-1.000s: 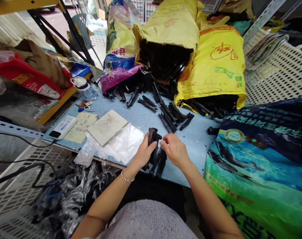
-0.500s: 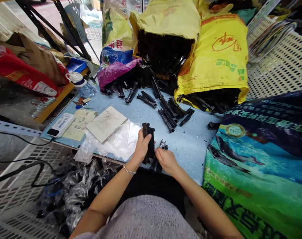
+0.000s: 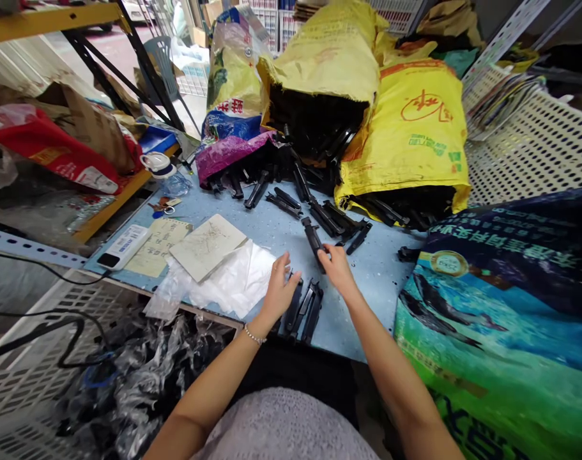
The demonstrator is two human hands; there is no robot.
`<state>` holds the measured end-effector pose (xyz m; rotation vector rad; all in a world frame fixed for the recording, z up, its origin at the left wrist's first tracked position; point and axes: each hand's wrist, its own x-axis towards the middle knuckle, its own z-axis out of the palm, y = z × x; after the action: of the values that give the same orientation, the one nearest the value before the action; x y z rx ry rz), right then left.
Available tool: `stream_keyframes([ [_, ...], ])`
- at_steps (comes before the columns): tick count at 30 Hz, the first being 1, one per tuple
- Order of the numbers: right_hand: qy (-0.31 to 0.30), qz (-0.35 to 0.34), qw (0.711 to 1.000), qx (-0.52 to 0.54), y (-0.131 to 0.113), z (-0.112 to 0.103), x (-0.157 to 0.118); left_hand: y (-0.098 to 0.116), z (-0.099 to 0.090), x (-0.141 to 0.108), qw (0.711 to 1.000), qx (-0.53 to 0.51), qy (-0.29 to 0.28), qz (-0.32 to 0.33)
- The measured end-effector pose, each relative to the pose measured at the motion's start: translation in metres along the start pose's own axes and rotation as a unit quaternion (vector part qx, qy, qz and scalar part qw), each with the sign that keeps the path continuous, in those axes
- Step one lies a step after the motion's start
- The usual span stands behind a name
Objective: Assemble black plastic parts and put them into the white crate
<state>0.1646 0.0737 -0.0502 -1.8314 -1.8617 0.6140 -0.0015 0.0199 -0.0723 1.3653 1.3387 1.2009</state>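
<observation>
My right hand is closed around the near end of a long black plastic part, which it holds tilted over the blue tabletop, close to the loose pile. To the left, my left hand has its fingers and thumb apart, with nothing visible gripped in it. Just beside and below that hand, several similar black parts lie side by side at the front table edge; the hand partly hides them. More loose black parts are heaped farther back, spilling from the bag mouths.
Yellow sacks and a purple-edged sack stand at the back. A blue-green sack borders the right. White plastic film, a grey card, a phone-like white device and a bottle lie left.
My right hand has moved forward and now holds a black part near the pile. My left hand has let go of the upright black parts it held, and its fingers have spread.
</observation>
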Motion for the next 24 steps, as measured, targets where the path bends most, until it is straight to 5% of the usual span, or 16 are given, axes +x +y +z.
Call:
stream_keyframes([
  [5,-0.022,-0.153,0.983,0.101,-0.030,-0.020,-0.057,0.038,-0.004,0.009,0.983,-0.159,-0.025,-0.087],
  [8,0.053,-0.197,0.979,0.012,-0.036,-0.030,-0.047,0.054,-0.011,-0.006,0.981,-0.147,-0.097,-0.085],
  [10,0.041,-0.249,0.967,-0.018,-0.034,-0.029,-0.032,0.058,-0.015,-0.014,0.983,-0.129,-0.107,-0.075],
  [13,-0.019,-0.216,0.976,0.033,-0.031,-0.021,-0.024,0.058,-0.019,-0.016,0.991,-0.094,-0.083,-0.055],
  [16,-0.086,-0.156,0.982,0.069,-0.031,-0.011,-0.048,0.055,-0.021,-0.009,0.994,-0.078,-0.061,-0.053],
  [21,-0.078,-0.227,0.970,-0.029,-0.033,0.011,-0.110,0.051,-0.023,-0.001,0.984,-0.109,-0.064,-0.127],
  [24,-0.129,-0.170,0.977,0.005,-0.023,0.016,-0.103,0.041,-0.033,0.001,0.994,0.012,-0.049,-0.100],
])
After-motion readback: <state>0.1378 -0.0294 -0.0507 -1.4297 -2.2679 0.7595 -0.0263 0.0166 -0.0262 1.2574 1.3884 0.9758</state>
